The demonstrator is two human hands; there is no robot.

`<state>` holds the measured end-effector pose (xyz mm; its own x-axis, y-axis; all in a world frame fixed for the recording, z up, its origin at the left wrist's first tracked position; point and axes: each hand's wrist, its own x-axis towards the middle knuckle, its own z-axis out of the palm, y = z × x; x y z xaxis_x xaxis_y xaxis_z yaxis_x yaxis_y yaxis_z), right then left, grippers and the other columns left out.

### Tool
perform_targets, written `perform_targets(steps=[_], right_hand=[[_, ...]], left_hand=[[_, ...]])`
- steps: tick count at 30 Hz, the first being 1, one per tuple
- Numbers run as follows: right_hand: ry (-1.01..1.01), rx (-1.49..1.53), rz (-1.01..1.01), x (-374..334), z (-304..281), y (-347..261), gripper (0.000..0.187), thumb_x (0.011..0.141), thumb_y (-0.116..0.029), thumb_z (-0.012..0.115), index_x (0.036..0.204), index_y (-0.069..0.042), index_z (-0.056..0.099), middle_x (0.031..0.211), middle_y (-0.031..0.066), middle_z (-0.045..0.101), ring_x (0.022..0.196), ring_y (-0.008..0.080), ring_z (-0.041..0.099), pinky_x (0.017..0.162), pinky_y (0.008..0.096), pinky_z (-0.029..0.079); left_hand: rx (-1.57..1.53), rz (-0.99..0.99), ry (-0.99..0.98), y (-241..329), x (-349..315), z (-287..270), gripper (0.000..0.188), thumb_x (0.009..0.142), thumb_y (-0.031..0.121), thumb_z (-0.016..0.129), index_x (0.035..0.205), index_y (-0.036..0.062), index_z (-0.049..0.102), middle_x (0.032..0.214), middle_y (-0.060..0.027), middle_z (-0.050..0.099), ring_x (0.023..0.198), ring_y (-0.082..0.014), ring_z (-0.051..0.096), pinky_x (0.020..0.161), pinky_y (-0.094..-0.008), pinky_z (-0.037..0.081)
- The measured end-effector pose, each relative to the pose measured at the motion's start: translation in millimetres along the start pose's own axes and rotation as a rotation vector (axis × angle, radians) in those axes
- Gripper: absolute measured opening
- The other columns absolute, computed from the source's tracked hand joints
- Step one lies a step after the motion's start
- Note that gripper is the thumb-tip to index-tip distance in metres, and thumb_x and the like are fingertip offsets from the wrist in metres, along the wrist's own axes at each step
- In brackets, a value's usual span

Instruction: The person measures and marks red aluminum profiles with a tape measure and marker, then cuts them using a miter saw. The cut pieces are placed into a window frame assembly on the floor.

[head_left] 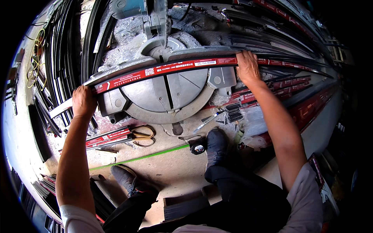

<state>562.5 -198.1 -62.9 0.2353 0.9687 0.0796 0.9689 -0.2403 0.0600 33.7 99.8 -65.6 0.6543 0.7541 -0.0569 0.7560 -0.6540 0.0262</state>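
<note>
A long dark metal profile (132, 80) with red printed film along its face lies across the miter saw's round base (149, 93), against the grey fence (124, 68). My left hand (84, 101) is wrapped round the profile near its left end, beside a pale strip (61, 108) that sticks out past the hand. Toward the right, my right hand (248, 68) grips the same profile from above, just past the fence's end. The saw's blade (162, 23) and blue-green motor housing (128, 7) are raised behind the profile, apart from it.
Scissors (143, 135) lie on the floor beside red-filmed offcuts (108, 138). A tape measure (197, 146) with a green tape (140, 155) drawn out is by my right shoe (217, 145). Bundles of black profiles (62, 50) lie left; red-filmed ones (311, 106) lie right.
</note>
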Motion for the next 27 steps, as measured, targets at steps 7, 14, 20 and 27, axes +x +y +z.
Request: perform_targets(steps=[7, 14, 20, 27], right_hand=[[0.013, 0.149, 0.075, 1, -12, -9, 0.083, 0.076, -0.002, 0.075, 0.152, -0.009, 0.044, 0.131, 0.0197, 0.058, 0.127, 0.0393, 0.054, 0.117, 0.0481, 0.039], [-0.076, 0.478, 0.017, 4, -55, -17, 0.09, 0.08, -0.006, 0.078, 0.159, -0.011, 0.036, 0.148, 0.0218, 0.053, 0.141, 0.042, 0.048, 0.122, 0.0467, 0.038], [-0.061, 0.337, 0.054, 7, -53, -33, 0.09, 0.078, -0.03, 0.092, 0.148, -0.003, 0.043, 0.145, 0.025, 0.053, 0.137, 0.0432, 0.05, 0.119, 0.048, 0.041], [0.036, 0.27, 0.02, 8, -37, -35, 0.088, 0.076, -0.035, 0.093, 0.142, 0.0, 0.046, 0.14, 0.0258, 0.055, 0.131, 0.0444, 0.053, 0.114, 0.0496, 0.044]], left_hand=[[0.006, 0.005, 0.021, -6, -2, 6, 0.009, 0.083, 0.004, 0.068, 0.091, 0.0044, 0.071, 0.093, -0.018, 0.07, 0.098, -0.0383, 0.067, 0.094, -0.0493, 0.049], [0.033, 0.021, 0.02, -8, -1, 8, 0.009, 0.082, 0.005, 0.07, 0.091, 0.0038, 0.069, 0.092, -0.0175, 0.07, 0.096, -0.0376, 0.068, 0.09, -0.0489, 0.049], [0.002, 0.047, 0.062, -7, -3, 9, 0.012, 0.084, 0.006, 0.069, 0.095, 0.0042, 0.068, 0.093, -0.0172, 0.07, 0.096, -0.0381, 0.068, 0.089, -0.0503, 0.049], [0.052, 0.021, 0.011, -6, -2, 7, 0.014, 0.088, 0.011, 0.07, 0.099, 0.0034, 0.067, 0.095, -0.017, 0.07, 0.099, -0.0378, 0.068, 0.09, -0.0505, 0.049]])
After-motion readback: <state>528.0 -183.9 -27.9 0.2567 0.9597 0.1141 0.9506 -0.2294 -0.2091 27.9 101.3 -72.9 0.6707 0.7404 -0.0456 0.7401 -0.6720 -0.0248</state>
